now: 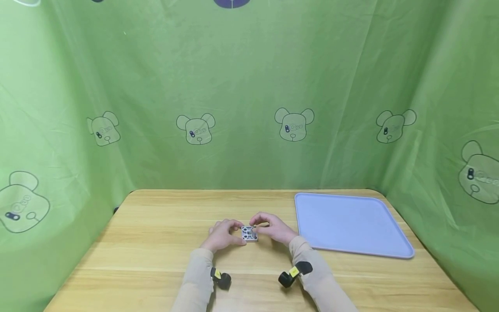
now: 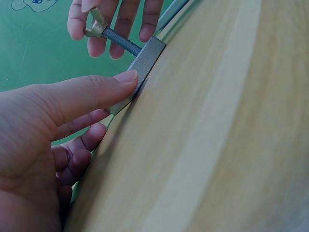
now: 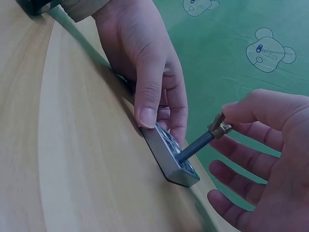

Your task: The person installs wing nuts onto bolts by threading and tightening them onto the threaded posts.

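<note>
While left hand (image 1: pixel 222 236) grips metal block (image 3: pixel 161 153) | right hand (image 1: pixel 276 228), loosely spread, pinches wing screw (image 3: pixel 197 145)

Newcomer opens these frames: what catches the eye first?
Likely the green curtain behind the table, printed with bear outlines. Then the pale blue tray at the table's right. In the middle, the left hand grips a small metal block while the right hand pinches the winged bolt standing in it.
</note>
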Motion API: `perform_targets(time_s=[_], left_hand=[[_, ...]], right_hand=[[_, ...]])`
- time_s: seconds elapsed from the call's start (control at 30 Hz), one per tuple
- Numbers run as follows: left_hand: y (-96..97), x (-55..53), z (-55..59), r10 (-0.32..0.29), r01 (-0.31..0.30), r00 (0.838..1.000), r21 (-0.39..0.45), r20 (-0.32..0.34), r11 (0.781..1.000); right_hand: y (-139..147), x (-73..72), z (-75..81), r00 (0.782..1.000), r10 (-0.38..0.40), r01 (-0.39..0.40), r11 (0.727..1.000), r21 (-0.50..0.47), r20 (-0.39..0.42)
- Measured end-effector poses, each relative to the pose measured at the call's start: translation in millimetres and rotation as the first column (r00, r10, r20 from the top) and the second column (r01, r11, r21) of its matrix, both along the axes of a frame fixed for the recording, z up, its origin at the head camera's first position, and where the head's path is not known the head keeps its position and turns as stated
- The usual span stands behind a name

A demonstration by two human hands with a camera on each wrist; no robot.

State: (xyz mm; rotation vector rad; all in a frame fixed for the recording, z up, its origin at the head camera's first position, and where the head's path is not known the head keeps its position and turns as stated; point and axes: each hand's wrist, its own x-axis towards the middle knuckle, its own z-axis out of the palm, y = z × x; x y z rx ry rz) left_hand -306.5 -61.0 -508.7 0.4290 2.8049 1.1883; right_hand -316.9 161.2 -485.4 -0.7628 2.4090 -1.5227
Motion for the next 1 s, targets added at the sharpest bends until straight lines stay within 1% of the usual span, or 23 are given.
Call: perform_targets(time_s=[0.17, 0.47, 0.73, 1.0], left_hand=[[-0.2, 0.5, 0.3, 0.002, -0.002, 1.000, -0.003, 0.003, 1.000], [-0.1, 0.8, 0.4, 0.004, -0.004, 1.000, 0.006, 0.013, 1.000], [-1.3, 0.3, -0.2, 0.000, 0.000, 1.000, 0.010, 0.011, 1.000], [-1.2, 0.3, 0.0, 0.000, 0.000, 1.000, 0.013, 0.014, 1.000]], right_hand=[[-1.5, 0.0, -0.3, 1.000, -0.004, 0.004, 1.000, -0.006, -0.012], [-2.0, 2.2, -2.2, 0.998, 0.063, -0.064, 0.997, -0.031, -0.004], [-1.4, 0.0, -5.3, 0.999, 0.034, -0.033, 0.999, 0.015, -0.026], [-1.2, -0.6, -6.5, 0.999, 0.008, -0.007, 1.000, 0.022, -0.048]])
